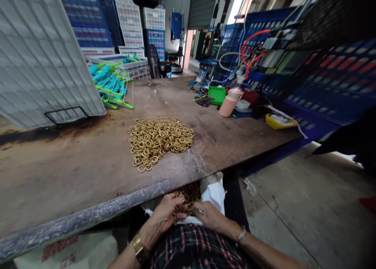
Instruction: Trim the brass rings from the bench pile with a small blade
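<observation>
The table edge (96,212) cuts off most of the white bag (216,192) in my lap, so I see only its rumpled top and a small patch of the brass rings (190,194) inside it; how full it is I cannot tell. My fingertips are buried among those rings and hard to make out. My left hand (164,216) is curled, fingers bent down into the rings and touching them, and my right hand (210,218) lies just beside it, fingers loosely bent on the bag's edge with something small and pale pinched at the tips, too small to name. The hands are close together, almost touching. A larger heap of rings (160,139) lies on the table above, well apart from both hands.
</observation>
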`<state>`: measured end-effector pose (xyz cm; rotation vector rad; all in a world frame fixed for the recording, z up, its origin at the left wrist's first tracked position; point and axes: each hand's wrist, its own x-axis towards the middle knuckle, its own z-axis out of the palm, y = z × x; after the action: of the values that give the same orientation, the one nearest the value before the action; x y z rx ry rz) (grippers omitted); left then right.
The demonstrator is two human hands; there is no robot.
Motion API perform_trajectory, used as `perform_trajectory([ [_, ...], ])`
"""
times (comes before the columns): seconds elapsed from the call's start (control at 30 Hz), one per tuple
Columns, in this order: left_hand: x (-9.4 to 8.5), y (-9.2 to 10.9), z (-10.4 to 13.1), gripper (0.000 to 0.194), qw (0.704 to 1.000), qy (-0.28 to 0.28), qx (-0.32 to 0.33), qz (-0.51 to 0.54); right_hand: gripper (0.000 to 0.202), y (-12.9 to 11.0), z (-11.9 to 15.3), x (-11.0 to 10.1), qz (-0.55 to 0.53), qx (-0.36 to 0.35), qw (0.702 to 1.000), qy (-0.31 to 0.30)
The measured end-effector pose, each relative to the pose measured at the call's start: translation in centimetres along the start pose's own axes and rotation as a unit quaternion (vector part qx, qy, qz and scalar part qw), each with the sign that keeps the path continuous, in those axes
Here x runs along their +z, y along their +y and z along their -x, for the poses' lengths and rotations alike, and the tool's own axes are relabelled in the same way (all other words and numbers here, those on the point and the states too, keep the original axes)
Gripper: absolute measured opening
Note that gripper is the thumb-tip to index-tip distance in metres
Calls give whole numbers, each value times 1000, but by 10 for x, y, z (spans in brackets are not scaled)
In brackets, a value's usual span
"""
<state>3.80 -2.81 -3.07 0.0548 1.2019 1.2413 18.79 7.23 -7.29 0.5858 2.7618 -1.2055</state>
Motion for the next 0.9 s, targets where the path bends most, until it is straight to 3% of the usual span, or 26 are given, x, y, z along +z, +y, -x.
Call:
perform_trajectory([
  [0.1,10,-1,-10,29,996,-5,41,-80,27,-7,-1,-6,-26,-33,998,41],
  [0.2,12,-7,-19,23,967,21,155,-203,25,-20,-12,-19,-16,-55,992,108],
  [0.4,-4,-21,-20,22,901,62,247,-352,22,-36,-67,-64,51,-81,961,260],
  [0.5,-11,-27,-14,19,868,96,314,-372,40,-38,-103,-84,122,-48,951,281],
  [0.6,-17,-27,-3,25,872,122,336,-336,42,-41,-131,-94,190,4,948,257],
  [0.67,-20,-17,5,29,869,168,349,-309,41,-44,-143,-95,232,29,944,232],
  [0.77,-27,12,14,26,827,262,405,-289,38,-47,-148,-92,269,39,940,205],
  [0.83,-35,36,14,23,782,321,447,-294,39,-49,-145,-89,279,31,940,195],
  [0.9,-46,59,8,21,717,374,499,-311,43,-50,-139,-87,284,15,942,177],
])
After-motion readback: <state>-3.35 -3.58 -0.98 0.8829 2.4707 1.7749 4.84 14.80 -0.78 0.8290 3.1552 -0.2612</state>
